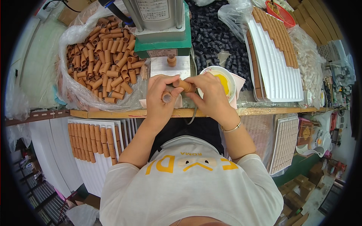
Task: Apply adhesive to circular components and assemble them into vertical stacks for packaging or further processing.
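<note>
Both my hands meet over the bench edge, just in front of a press. My left hand is closed, with its fingertips at the left end of a tan tube. A second short tan tube is tucked in the same hand, its open end showing. My right hand grips the right end of the first tube, which lies sideways between the hands. Beyond them, another tan tube piece stands upright on the metal plate of the press. A white bowl with yellow contents sits beside my right hand.
Loose tan tubes fill a plastic-lined heap at left. Black fittings are piled behind the bowl. A white ridged tray at right holds rows of tan tubes. Below the wooden bench edge, another tray of tubes leans at left.
</note>
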The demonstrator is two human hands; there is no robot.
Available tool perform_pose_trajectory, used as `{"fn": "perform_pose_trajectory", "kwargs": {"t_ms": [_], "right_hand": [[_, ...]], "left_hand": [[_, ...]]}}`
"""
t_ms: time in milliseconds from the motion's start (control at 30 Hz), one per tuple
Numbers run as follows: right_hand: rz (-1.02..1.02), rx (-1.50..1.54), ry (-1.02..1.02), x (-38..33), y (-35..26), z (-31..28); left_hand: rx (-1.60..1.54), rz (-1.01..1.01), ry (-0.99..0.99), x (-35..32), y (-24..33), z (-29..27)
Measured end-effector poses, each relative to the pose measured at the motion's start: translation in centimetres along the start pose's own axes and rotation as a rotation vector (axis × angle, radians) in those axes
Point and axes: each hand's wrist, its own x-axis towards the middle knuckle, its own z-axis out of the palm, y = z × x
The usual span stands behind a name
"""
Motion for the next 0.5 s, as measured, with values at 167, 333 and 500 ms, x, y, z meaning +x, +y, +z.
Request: {"fn": "perform_pose_trajectory", "kwargs": {"t_ms": [167,333,500], "right_hand": [[0.232,0.225,0.106,2.5,1.9,1.7],[0.109,-0.128,0.125,6.8,3.7,4.7],[0.164,-0.030,0.059,7.3,3.9,5.7]], "left_hand": [[0.305,0.023,0.085,3.6,-3.9,-0.3],[0.183,-0.096,0.051,5.9,-5.0,-1.4],[-0.588,-0.314,0.086,2.5,-3.8,-4.7]]}}
